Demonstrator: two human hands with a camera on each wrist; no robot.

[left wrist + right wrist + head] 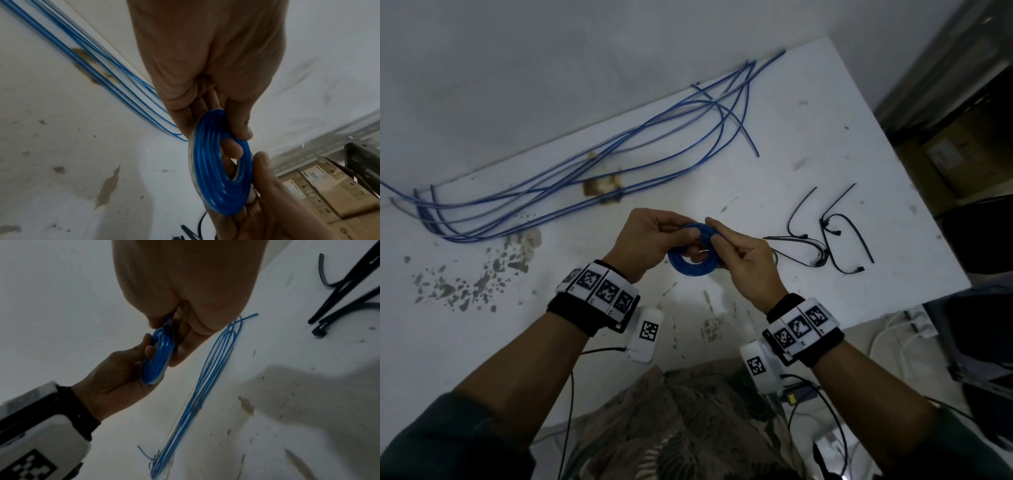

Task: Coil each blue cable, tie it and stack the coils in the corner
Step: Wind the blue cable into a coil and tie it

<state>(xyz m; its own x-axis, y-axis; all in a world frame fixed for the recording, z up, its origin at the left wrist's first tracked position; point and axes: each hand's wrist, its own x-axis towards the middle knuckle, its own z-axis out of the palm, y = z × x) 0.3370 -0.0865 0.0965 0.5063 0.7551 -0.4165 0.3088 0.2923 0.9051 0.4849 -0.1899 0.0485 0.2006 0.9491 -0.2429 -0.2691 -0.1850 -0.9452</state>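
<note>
— Why hold it up like that?

— My left hand [654, 240] pinches the glossy blue plastic cable coil [693, 253], one finger through its hole, above the scuffed white desk [808, 164] so the springy turns can't unwind. My right hand [743, 260] nips its rim.

— And the rest?

— Loose blue cables [585, 171] along the back edge; stiff black zip ties [832, 236] near the right edge.
</note>
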